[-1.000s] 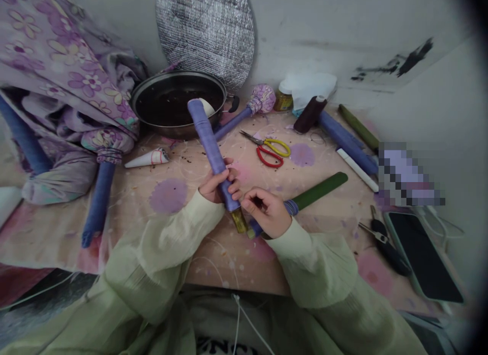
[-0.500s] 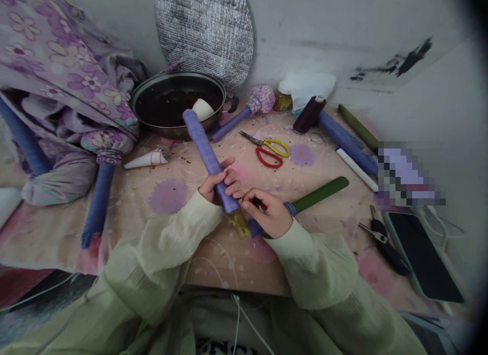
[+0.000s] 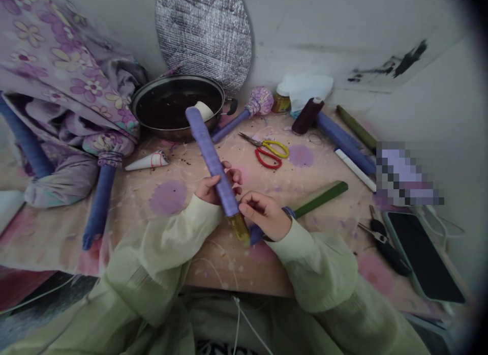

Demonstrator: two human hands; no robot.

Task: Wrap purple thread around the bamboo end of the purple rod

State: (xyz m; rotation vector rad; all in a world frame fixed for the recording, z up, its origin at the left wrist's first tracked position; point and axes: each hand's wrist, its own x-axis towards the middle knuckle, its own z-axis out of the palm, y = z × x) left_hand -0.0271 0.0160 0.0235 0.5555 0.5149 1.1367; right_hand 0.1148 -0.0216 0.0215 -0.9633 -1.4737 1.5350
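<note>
A stick wrapped in purple material point(image 3: 213, 159) slants between my hands, its yellowish-green lower end point(image 3: 240, 230) bare. My left hand point(image 3: 211, 188) supports it around the middle, thumb on the near side and fingers partly loosened on the far side. My right hand point(image 3: 267, 212) is closed in a pinch at the lower edge of the purple wrapping; what lies between its fingertips is too small to make out. Beneath my right hand lies a green stick point(image 3: 324, 197) with purple wrapping around part of it, some of it hidden by the hand.
Behind stands a black pan point(image 3: 152, 123). Red-and-yellow-handled scissors point(image 3: 272, 149), a dark thread spool point(image 3: 308, 116) and a white paper cone point(image 3: 147, 161) lie on the flowered cloth. Keys point(image 3: 381, 233) and a phone point(image 3: 423, 258) are right; flowered fabric point(image 3: 84, 85) hangs left.
The stick's top end has swung left and slightly down, and its bare end has moved a little lower. My left fingers have loosened. My right hand stays pinched near the wrapping's edge.
</note>
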